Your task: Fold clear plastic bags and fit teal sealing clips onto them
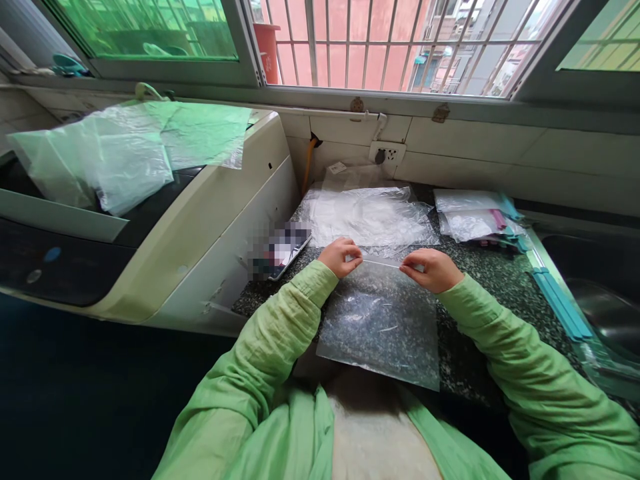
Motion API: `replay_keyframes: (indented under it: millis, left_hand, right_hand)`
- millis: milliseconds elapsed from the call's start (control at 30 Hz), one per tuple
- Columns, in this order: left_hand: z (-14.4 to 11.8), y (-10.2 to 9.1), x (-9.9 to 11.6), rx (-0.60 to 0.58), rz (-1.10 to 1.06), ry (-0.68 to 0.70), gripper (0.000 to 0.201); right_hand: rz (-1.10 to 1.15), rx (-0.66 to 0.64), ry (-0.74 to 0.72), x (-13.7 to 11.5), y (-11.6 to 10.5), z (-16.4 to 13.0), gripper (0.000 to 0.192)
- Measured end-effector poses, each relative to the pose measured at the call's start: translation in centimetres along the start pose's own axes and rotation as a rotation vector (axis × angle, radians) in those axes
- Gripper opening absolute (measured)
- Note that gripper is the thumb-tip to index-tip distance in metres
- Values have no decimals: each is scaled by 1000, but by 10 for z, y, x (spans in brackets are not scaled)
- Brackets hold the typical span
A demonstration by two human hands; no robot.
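We pinch the clear bag's (380, 320) top edge, left hand (340, 257) and right hand (431, 269) equally near, strip running side to side, bag lying flat on the counter (480, 267) toward us

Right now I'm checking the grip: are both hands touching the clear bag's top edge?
Touching. The head view shows the left hand and the right hand each pinching the top strip of the clear bag, one at each end.
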State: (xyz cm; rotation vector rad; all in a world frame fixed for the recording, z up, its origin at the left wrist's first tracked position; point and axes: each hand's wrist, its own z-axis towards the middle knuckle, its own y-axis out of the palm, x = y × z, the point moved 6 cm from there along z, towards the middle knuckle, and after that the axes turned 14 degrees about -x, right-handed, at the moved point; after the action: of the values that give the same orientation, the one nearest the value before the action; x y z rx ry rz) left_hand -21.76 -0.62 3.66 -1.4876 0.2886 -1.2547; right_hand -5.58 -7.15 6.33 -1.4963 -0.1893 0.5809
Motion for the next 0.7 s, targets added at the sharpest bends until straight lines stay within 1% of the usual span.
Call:
replay_keyframes:
  millis: [133, 200, 333, 500, 700]
  left_hand:
    - [-2, -1, 0, 32, 64, -26, 20]
    - [-2, -1, 2, 46, 97, -17, 24]
    - [-1, -1, 9, 55, 126, 32, 15]
    - [1, 2, 11, 39, 92, 67, 17]
    - [1, 2, 11, 36, 88, 67, 16]
  right_hand:
    - [-12, 23, 4, -2, 0, 0, 19]
    - [-12, 36, 11, -4, 0, 0, 19]
    - [-14, 44, 18, -8, 1, 0, 20]
    - [-22, 60, 27, -9, 1, -1, 20]
    - [-4, 59, 26, -6, -1, 0, 18]
